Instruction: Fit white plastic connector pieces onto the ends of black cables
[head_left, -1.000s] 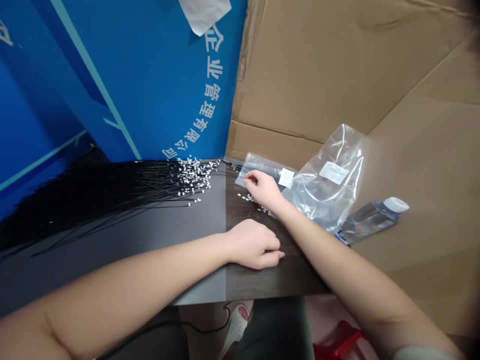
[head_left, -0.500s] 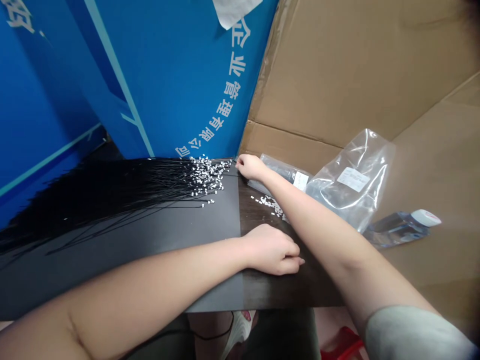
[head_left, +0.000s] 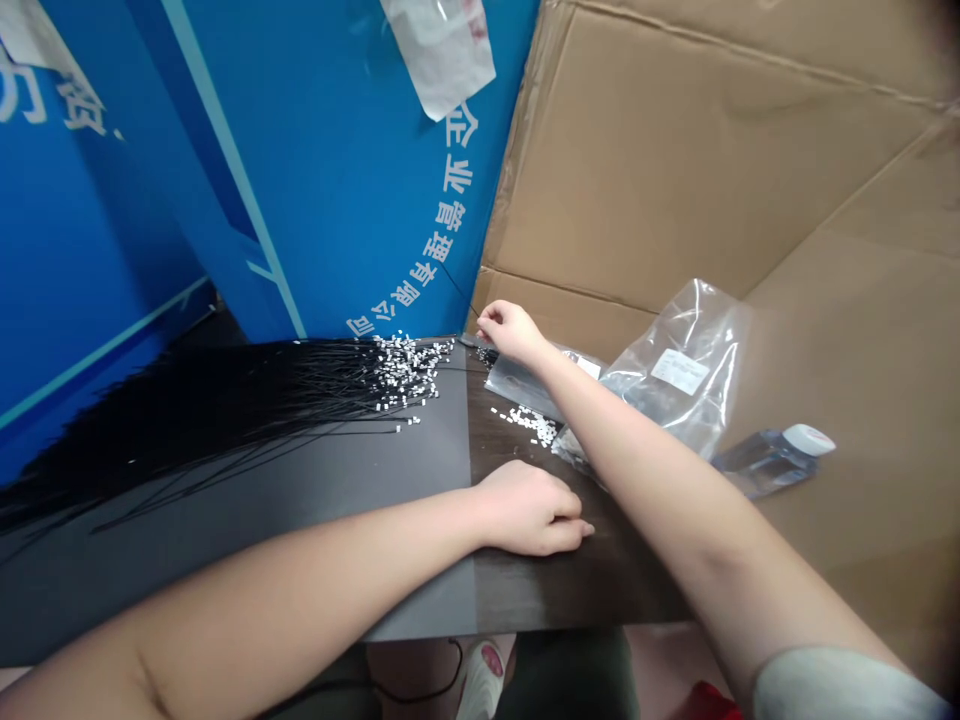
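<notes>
My right hand (head_left: 510, 331) is stretched to the far edge of the dark table (head_left: 315, 500), fingers pinched on the end of a thin black wire (head_left: 459, 291) that rises from it against the blue board. My left hand (head_left: 534, 508) rests on the table near the front, fingers curled under; what they hold, if anything, is hidden. A large bundle of black wires with small white end pieces (head_left: 225, 400) lies fanned across the table's left. A small heap of loose white pieces (head_left: 529, 422) sits between my hands.
Clear plastic bags with white labels (head_left: 675, 380) lie at the right, a plastic water bottle (head_left: 772, 458) beside them. A blue printed board (head_left: 300, 180) and cardboard sheets (head_left: 712, 170) wall in the table. A shoe (head_left: 480, 680) shows below the table edge.
My right hand moved from the loose white pieces to the table's far edge and has pinched and lifted a black wire. The left hand stayed put.
</notes>
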